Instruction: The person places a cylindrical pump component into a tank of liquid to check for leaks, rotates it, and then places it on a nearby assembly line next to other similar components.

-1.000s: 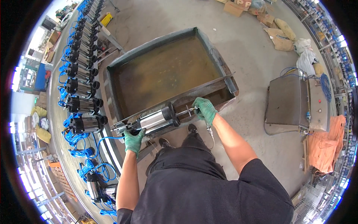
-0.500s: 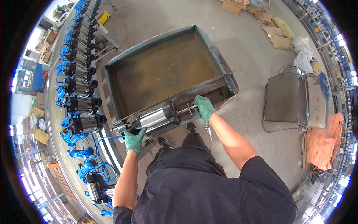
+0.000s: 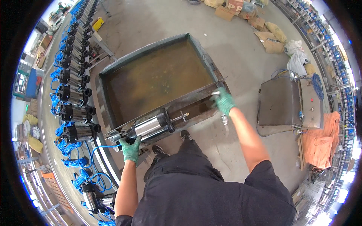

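A submersible pump (image 3: 149, 127) with a shiny steel body and black ends lies along the near edge of a water-filled metal tank (image 3: 101, 94). My left hand (image 3: 130, 149), in a green glove, grips its black left end near the blue cable (image 3: 105, 146). From the pump's right end sticks a metal rod with a small crossbar (image 3: 183, 116) and a brass-coloured tip. Right of that tip, and apart from it, my green-gloved right hand (image 3: 224, 101) is closed round a metal hose coupling (image 3: 224, 119); motion blurs it. A thin hose hangs below that hand.
On the left, a long bench (image 3: 56, 158) carries a row of similar pumps (image 3: 81, 132) with coiled blue cables. A steel box-shaped machine (image 3: 279, 103) stands on the right. Farther back lie sacks (image 3: 276, 32) and cardboard (image 3: 269, 42). Orange sheeting (image 3: 320, 141) is piled at the right.
My right hand has moved right, away from the rod, taking the hose coupling off its tip, which now shows bare. My left hand stays on the pump.
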The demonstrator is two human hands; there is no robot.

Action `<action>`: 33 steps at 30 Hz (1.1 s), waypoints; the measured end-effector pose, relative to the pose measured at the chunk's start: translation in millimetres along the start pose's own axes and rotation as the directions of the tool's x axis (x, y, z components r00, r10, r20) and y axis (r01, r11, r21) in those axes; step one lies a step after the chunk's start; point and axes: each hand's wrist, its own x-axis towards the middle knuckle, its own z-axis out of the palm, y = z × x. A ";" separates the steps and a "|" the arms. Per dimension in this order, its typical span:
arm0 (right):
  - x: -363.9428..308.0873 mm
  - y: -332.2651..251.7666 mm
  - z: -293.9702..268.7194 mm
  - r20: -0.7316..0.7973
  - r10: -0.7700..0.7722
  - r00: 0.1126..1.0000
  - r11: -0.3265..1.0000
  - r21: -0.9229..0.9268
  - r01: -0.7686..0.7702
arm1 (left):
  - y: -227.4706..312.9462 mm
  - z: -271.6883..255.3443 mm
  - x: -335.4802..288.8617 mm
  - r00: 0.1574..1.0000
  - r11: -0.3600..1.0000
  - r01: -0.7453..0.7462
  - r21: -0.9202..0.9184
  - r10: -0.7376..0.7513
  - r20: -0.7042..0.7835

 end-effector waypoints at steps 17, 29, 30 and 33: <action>35.7 -45.5 -10.0 -0.229 -0.156 0.961 0.744 -0.667 -0.038 | -4.9 -38.6 -6.9 0.995 0.983 -0.100 0.155 0.096 0.031; -73.0 -224.3 188.2 0.116 -0.448 0.887 0.692 -0.583 0.426 | -98.9 -142.0 137.6 0.949 0.949 0.300 -0.099 -0.286 0.131; -71.2 -220.7 189.8 0.095 -0.458 0.884 0.699 -0.576 0.424 | -95.0 -139.1 136.6 0.936 0.922 0.334 -0.197 -0.298 0.190; -69.5 -215.3 192.3 0.071 -0.500 0.863 0.704 -0.548 0.453 | -103.7 -135.0 126.3 0.963 0.909 0.259 -0.327 -0.217 0.160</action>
